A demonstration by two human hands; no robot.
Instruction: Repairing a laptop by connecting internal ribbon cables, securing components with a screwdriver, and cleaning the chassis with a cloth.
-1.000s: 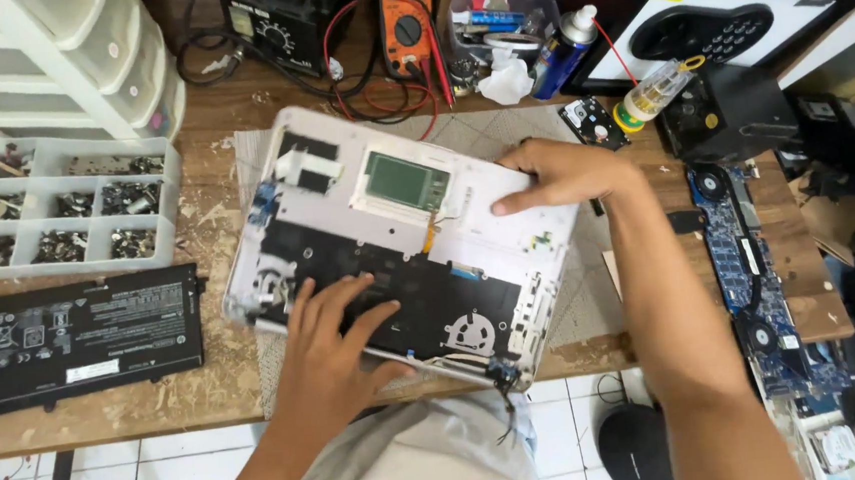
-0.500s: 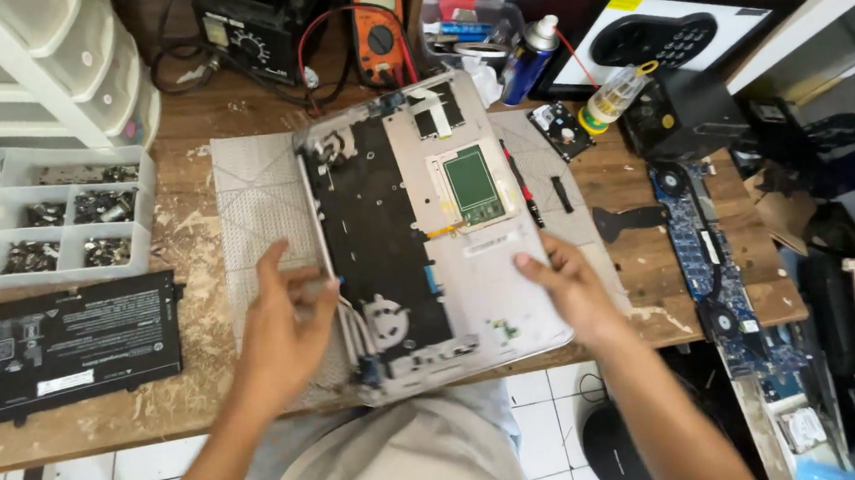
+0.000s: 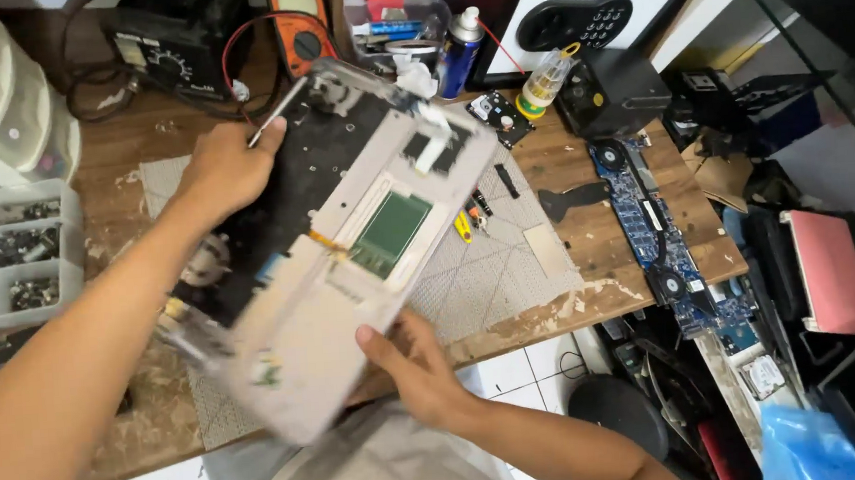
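Left fingers [image 3: 265, 133] are curled over the far edge of the laptop bottom shell [image 3: 332, 242], left hand [image 3: 225, 169] clamped on that upper-left rim. Right hand [image 3: 419, 371] grips the near edge from below, thumb [image 3: 380, 349] pressed on top of the pale palm-rest side; the other fingers are hidden under the shell. I read both hands as closed on the shell, which is lifted off the bench and tilted diagonally, its near-left corner blurred. Exposed inner face points up: black keyboard backing on the left half, green trackpad board [image 3: 392, 232] near the middle, white ribbon strips toward the far end. Under it lies a grey work mat [image 3: 495, 265] on the worn wooden bench [image 3: 599, 248]. On the mat just right of the shell: small yellow-and-black bits [image 3: 466, 222] and a dark strip. Further right, a long blue circuit board [image 3: 663, 244] with two fans runs along the bench edge. At the back: an orange multimeter [image 3: 302, 23], a blue spray can [image 3: 457, 52], a small yellow-capped bottle [image 3: 542, 82]. Far left, a clear parts tray [image 3: 8, 259] with compartments of small dark hardware.
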